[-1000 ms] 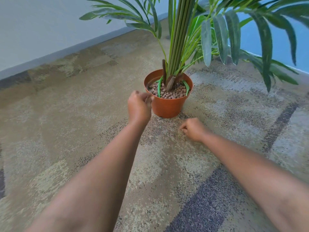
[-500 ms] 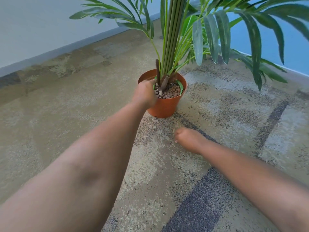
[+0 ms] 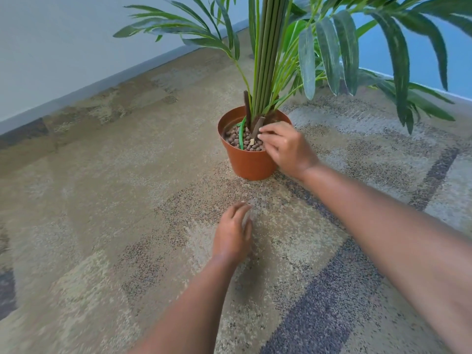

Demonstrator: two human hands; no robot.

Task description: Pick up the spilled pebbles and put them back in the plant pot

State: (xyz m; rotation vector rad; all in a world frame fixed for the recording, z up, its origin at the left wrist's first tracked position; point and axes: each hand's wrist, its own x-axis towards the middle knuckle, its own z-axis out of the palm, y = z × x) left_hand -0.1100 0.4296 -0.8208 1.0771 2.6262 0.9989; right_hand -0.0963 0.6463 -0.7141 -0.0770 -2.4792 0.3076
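Observation:
An orange plant pot stands on the carpet, filled with brown pebbles around the green stems of a palm-like plant. My right hand reaches over the pot's right rim. Its fingertips are pinched together just above the pebbles, as if on a small pebble that the fingers hide. My left hand is low over the carpet in front of the pot, blurred, fingers stretched forward and apart, holding nothing. I see no loose pebble on the patterned carpet around it.
The carpet is mottled beige, brown and grey, which makes small stones hard to spot. A pale wall with a grey skirting runs along the back left. Long drooping leaves hang over the floor right of the pot.
My left hand came back from the pot's rim down to the carpet and opened. My right hand lifted off the carpet and moved up over the pot.

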